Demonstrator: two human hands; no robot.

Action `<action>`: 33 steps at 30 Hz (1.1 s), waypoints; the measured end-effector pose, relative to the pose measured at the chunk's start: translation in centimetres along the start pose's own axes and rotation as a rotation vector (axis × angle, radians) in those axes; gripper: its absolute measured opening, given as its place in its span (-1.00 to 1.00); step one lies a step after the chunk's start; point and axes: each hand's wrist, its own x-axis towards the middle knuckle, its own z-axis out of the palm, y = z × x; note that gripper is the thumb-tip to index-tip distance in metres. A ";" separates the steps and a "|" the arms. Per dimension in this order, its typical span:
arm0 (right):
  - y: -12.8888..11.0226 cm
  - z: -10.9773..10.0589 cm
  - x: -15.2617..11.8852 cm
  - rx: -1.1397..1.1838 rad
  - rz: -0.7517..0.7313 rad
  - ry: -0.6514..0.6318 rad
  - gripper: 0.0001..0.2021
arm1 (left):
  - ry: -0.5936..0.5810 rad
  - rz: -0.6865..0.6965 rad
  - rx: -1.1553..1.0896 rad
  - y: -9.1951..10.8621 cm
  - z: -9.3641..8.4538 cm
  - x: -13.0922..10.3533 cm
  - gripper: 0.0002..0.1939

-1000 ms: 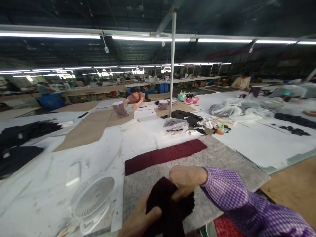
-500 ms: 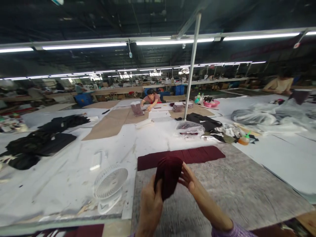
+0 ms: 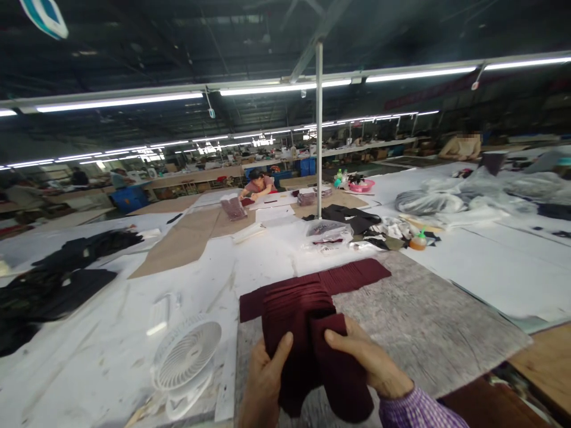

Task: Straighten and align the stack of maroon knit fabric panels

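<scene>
Several dark maroon fabric pieces (image 3: pixel 294 315) are held up in front of me, fanned into overlapping layers at the top. My left hand (image 3: pixel 270 371) grips their lower left edge, thumb on the front. On the right, my right hand (image 3: pixel 363 353) pinches a folded part of the maroon fabric between thumb and fingers. Behind them a row of overlapping maroon pieces (image 3: pixel 357 276) lies along the far edge of a grey mottled board (image 3: pixel 428 315). The held fabric hides part of that row.
A white fan (image 3: pixel 190 356) stands left of the board. Dark fabric (image 3: pixel 84 279) lies farther left. Beyond the board are a plastic bag (image 3: pixel 330 232), black scraps (image 3: pixel 352 219), an orange bottle (image 3: pixel 418 241) and a metal pole (image 3: pixel 319 131). A person (image 3: pixel 259 184) leans over the table ahead.
The maroon fabric in my hands has opened from a narrow bundle into a wider fan. My right hand has moved lower and closed on it. The view has turned slightly to the right.
</scene>
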 end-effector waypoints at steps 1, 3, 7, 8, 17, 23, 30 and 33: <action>-0.3 0.2 -0.2 0.004 -0.011 0.015 -0.64 | 0.008 0.012 0.009 0.0 0.1 0.1 -0.61; -0.7 0.7 -0.4 0.007 -0.076 0.047 -0.60 | 0.028 0.022 0.009 0.1 0.4 0.2 -0.62; -0.1 0.9 0.3 -0.054 -0.053 0.189 -0.47 | 0.096 -0.038 -0.167 -0.1 0.9 0.4 -0.64; 0.4 0.7 0.7 -0.129 -0.054 0.232 -0.41 | 0.122 -0.042 -0.215 -0.5 1.0 0.5 -0.65; 3.9 -1.6 3.2 -0.451 0.105 0.240 -0.12 | 0.204 -0.326 -0.571 -7.5 -1.8 2.6 -0.85; 3.9 -1.9 3.4 -0.332 0.143 0.237 -0.06 | 0.157 -0.255 -0.597 -6.5 -2.1 2.5 -0.84; 3.6 -1.4 3.0 -0.191 0.127 -0.007 -0.58 | 0.168 -0.073 -0.395 -4.7 -1.2 0.9 -0.79; 3.3 -0.8 2.8 -0.111 0.084 0.104 -0.61 | 0.083 -0.159 -0.521 -3.9 -1.4 0.9 -0.61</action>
